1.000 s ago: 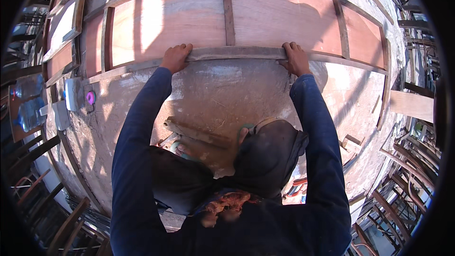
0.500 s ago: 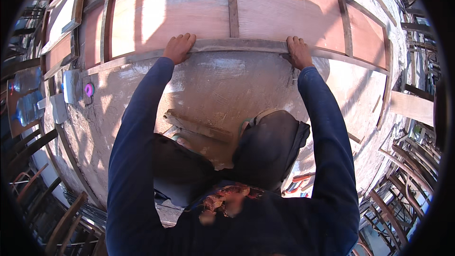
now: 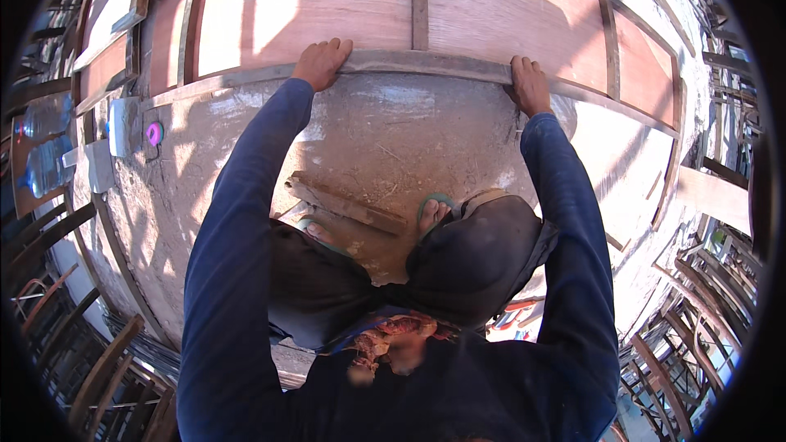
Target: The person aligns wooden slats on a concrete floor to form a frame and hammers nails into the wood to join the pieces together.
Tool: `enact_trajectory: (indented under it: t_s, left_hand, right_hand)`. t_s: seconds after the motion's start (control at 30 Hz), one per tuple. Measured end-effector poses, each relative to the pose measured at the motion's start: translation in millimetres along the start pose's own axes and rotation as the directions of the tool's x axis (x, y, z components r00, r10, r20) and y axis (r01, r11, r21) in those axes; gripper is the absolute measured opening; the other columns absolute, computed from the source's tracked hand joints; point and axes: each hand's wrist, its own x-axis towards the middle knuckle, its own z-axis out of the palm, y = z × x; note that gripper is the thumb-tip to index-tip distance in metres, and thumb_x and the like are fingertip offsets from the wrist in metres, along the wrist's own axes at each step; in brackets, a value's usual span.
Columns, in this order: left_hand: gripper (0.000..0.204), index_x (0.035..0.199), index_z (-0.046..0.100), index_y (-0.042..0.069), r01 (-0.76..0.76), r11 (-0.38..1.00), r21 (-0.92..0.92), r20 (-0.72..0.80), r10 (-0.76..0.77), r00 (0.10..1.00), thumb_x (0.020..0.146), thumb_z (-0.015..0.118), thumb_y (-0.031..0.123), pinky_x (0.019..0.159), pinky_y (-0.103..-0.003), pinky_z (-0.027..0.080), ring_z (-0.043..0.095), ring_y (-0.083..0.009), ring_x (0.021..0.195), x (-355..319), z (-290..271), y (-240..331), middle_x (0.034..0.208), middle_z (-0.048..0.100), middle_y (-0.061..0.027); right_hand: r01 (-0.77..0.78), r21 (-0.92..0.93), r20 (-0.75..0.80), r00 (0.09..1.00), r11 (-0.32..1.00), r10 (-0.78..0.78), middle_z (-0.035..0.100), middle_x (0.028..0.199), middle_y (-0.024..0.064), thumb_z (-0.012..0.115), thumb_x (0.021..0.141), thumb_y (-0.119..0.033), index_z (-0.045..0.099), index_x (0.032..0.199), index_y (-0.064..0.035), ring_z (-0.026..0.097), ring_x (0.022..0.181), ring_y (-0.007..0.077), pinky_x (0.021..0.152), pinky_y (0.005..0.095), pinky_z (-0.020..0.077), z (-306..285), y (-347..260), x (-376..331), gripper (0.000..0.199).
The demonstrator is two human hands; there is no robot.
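Head camera gives me, at far left, clear water bottles [image 3: 49, 168], then a pale box [image 3: 121, 127] and a purple ring [image 3: 154, 133] near each other; next comes the pink plywood panel [image 3: 352, 16], its wooden crosspieces [image 3: 419, 0] standing in place from left to right across it; at its near edge I have the left hand [image 3: 324, 63] closed over the left end of a wooden strip [image 3: 426, 64], fingers bent over the top, thumb hidden from me; the strip runs between the two hands along that edge, though I cannot tell whether it is a loose piece or part of the frame; below it a wood offcut [image 3: 348, 205] lies apart on the ground [image 3: 393, 143], touched by neither hand; the right hand [image 3: 530, 86] is closed on the strip's right end, fingers over the top; lower right, red-handled tools [image 3: 520, 306] show partly behind the arm, unheld; a pale board [image 3: 714, 196] lies at far right; as I judge progress, the frame looks largely assembled, with crosspieces and edges in position; whether the strip is fastened I cannot tell, so its seating and fixing are what I would count as unsettled.
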Motion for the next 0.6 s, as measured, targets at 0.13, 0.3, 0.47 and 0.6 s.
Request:
enact_trajectory:
  t_s: [0.13, 0.3, 0.47, 0.6]
  left_hand:
    - [0.038, 0.106, 0.046, 0.008, -0.001, 0.999, 0.053, -0.013, 0.002, 1.000, 0.074, 0.065, 0.003, 0.070, -0.042, 0.050, 0.064, -0.0313, 0.086, 0, 4, 2, 0.094, 0.058, -0.0120]
    - [0.034, 0.104, 0.047, 0.009, 0.002, 0.997, 0.075, -0.033, 0.001, 0.999, 0.075, 0.065, 0.003, 0.068, -0.040, 0.051, 0.065, -0.0285, 0.086, -4, 3, 6, 0.093, 0.059, -0.0102]
    - [0.025, 0.105, 0.051, 0.007, 0.033, 0.958, 0.283, -0.095, -0.007, 0.995, 0.081, 0.056, 0.008, 0.067, -0.036, 0.048, 0.061, -0.0221, 0.082, -23, 1, 24, 0.093, 0.056, -0.0069]
    - [0.031, 0.111, 0.051, 0.006, 0.030, 0.929, 0.368, -0.139, 0.023, 0.990, 0.081, 0.057, 0.009, 0.070, -0.034, 0.047, 0.059, -0.0209, 0.086, -29, -1, 27, 0.096, 0.055, -0.0070]
  right_hand:
    - [-0.012, -0.013, -0.026, 1.000, 1.000, 0.012, 0.055, 0.103, 0.0126, 0.078, 0.070, -0.016, 0.046, 0.107, -0.0068, 0.056, 0.099, 0.0336, 0.078, 0.0452, 0.0498, 3, -2, -4, 0.050]
    - [-0.006, 0.075, -0.024, 1.000, 0.997, 0.008, 0.054, 0.106, 0.0157, 0.080, 0.070, -0.020, 0.048, 0.114, -0.0065, 0.054, 0.100, 0.0357, 0.083, 0.0449, 0.0472, -15, -7, -7, 0.056]
    - [0.147, 0.270, -0.129, 0.985, 0.952, -0.115, 0.053, 0.114, 0.0167, 0.079, 0.072, -0.023, 0.051, 0.124, -0.0067, 0.051, 0.106, 0.0352, 0.090, 0.0441, 0.0446, -22, 1, -22, 0.061]
    - [0.168, 0.249, -0.175, 0.977, 0.954, -0.126, 0.054, 0.113, 0.0149, 0.080, 0.070, -0.025, 0.052, 0.120, -0.0062, 0.051, 0.107, 0.0349, 0.090, 0.0440, 0.0444, -24, -2, -30, 0.060]
